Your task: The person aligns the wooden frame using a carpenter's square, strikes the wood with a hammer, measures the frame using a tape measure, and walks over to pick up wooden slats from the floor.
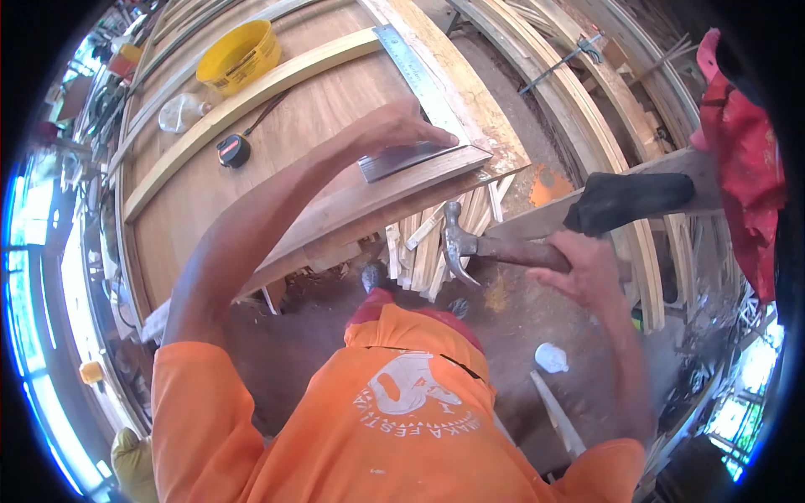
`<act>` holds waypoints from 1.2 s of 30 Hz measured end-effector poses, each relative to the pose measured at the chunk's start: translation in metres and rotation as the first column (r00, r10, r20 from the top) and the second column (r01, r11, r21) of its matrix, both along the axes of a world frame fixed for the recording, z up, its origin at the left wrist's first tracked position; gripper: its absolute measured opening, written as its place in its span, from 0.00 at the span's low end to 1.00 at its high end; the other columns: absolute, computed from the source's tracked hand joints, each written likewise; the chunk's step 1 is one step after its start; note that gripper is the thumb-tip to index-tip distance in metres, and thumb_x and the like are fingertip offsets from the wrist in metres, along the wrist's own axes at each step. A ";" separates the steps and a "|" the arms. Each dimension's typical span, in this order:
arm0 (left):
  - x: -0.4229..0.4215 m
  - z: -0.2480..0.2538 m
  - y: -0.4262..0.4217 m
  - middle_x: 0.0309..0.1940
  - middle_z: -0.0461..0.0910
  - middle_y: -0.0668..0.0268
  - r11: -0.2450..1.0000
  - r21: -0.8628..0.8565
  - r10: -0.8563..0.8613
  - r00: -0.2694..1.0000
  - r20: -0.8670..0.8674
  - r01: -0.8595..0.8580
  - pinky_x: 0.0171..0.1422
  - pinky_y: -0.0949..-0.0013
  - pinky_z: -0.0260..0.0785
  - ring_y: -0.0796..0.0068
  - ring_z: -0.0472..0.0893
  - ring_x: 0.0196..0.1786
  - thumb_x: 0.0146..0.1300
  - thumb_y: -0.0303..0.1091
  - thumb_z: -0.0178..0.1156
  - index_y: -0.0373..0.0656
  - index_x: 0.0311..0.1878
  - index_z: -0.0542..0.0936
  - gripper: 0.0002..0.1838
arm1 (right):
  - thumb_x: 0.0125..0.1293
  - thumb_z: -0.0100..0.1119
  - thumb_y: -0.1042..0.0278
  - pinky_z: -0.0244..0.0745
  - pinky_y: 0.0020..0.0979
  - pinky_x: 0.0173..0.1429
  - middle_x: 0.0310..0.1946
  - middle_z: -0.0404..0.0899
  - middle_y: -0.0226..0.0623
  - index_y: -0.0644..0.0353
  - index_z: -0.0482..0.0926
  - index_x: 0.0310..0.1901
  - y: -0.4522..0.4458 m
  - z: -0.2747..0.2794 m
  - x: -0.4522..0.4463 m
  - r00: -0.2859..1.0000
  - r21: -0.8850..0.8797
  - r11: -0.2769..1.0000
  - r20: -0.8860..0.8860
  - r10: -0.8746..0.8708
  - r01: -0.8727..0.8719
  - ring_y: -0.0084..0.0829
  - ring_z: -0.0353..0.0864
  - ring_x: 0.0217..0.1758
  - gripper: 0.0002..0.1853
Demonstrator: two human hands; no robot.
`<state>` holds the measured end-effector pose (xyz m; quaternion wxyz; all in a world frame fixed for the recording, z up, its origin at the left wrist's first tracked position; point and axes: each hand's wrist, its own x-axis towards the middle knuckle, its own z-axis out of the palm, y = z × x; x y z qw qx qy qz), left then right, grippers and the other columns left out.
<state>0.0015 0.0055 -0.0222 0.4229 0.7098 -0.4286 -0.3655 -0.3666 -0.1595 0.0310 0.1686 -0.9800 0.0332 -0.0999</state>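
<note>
Clasping the brown handle of a claw hammer (507, 250) in the right hand (583, 270), with fingers closed round it, just off the near edge of a panelled wooden frame (201, 214) and apart from it. Reaching over the frame with the left hand (401, 127) and resting it on a metal square (409, 71) at the near right corner; cannot tell whether gripping or only pressing. Lying on the panel beyond the left forearm: a black tape measure (233, 151), then, past a cross rail (256, 111), a yellow tub (239, 59) beside crumpled clear plastic (179, 112). Heaped beneath the near edge, wood strips (426, 251). To the right, dark cloth (629, 201) near red cloth (742, 159).
</note>
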 end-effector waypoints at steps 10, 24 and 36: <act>0.005 0.002 -0.009 0.55 0.90 0.46 0.972 0.216 0.039 0.972 0.230 -0.090 0.65 0.54 0.74 0.54 0.87 0.58 0.58 0.55 0.80 0.36 0.58 0.91 0.34 | 0.61 0.78 0.46 0.78 0.49 0.43 0.37 0.85 0.45 0.58 0.84 0.48 -0.039 0.092 0.033 0.851 -0.122 0.910 -0.422 0.314 -0.396 0.54 0.86 0.38 0.25; 0.023 -0.034 -0.015 0.17 0.71 0.69 0.997 0.062 0.016 0.952 0.307 -0.036 0.29 0.56 0.53 0.72 0.66 0.24 0.58 0.56 0.80 0.36 0.24 0.86 0.29 | 0.65 0.75 0.52 0.78 0.52 0.41 0.26 0.83 0.43 0.57 0.88 0.46 -0.005 0.117 0.053 0.777 -0.079 0.892 -0.530 0.340 -0.444 0.53 0.85 0.31 0.18; 0.005 0.014 -0.008 0.48 0.90 0.52 0.880 0.475 -0.135 0.960 0.245 0.003 0.58 0.60 0.75 0.61 0.84 0.50 0.64 0.49 0.77 0.26 0.58 0.86 0.33 | 0.64 0.75 0.49 0.79 0.49 0.42 0.29 0.83 0.43 0.54 0.87 0.44 0.022 0.119 0.073 0.840 -0.209 0.901 -0.486 0.242 -0.380 0.45 0.87 0.35 0.18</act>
